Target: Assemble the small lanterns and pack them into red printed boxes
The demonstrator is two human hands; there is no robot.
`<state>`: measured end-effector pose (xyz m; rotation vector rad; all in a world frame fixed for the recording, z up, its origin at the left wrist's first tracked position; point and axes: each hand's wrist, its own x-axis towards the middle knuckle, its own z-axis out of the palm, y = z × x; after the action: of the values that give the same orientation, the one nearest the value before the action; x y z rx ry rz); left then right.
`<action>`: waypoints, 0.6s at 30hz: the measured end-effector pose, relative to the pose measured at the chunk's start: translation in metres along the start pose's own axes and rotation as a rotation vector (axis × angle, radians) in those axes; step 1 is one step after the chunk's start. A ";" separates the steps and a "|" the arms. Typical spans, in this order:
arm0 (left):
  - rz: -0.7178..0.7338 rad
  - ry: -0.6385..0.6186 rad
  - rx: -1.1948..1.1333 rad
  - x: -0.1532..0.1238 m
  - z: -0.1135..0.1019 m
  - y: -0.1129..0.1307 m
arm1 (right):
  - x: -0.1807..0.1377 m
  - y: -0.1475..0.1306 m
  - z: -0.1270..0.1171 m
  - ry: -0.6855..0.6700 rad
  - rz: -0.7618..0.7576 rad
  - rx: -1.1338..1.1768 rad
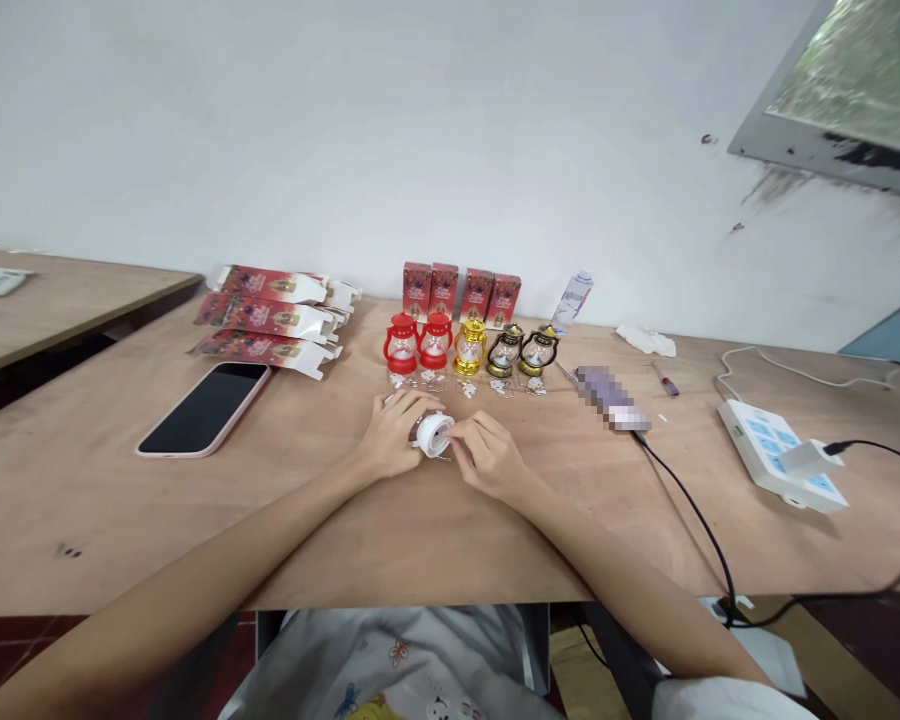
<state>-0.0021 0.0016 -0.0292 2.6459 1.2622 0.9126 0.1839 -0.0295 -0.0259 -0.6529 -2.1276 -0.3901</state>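
My left hand (397, 436) is wrapped around a small white lantern (433, 436), which lies tilted with its round underside facing right. At that underside, the fingertips of my right hand (487, 456) are pinched together; whatever they hold is too small to make out. Behind my hands stands a row of small lanterns: two red lanterns (402, 345), a gold lantern (470, 348) and two dark bronze lanterns (505, 352). Small clear bags with white bits (468, 387) lie in front of them.
Red printed boxes (418, 288) stand against the wall. Flattened cartons (270, 318) and a phone (204, 410) lie left. To the right are a bottle (574, 298), a blurred-out phone (611, 397), a screwdriver (667, 383), tissue (646, 341) and a power strip (780, 455) with cables.
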 end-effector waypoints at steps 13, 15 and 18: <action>-0.026 -0.046 -0.005 0.001 -0.002 0.001 | 0.000 0.001 0.000 -0.034 0.020 -0.037; -0.027 -0.049 0.002 0.001 -0.002 0.001 | 0.001 0.001 0.000 -0.052 0.011 -0.052; -0.030 -0.054 0.012 0.001 -0.002 0.001 | 0.000 0.001 0.001 -0.061 0.011 -0.062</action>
<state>-0.0018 0.0010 -0.0267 2.6343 1.2950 0.8258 0.1840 -0.0280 -0.0262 -0.7198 -2.1757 -0.4364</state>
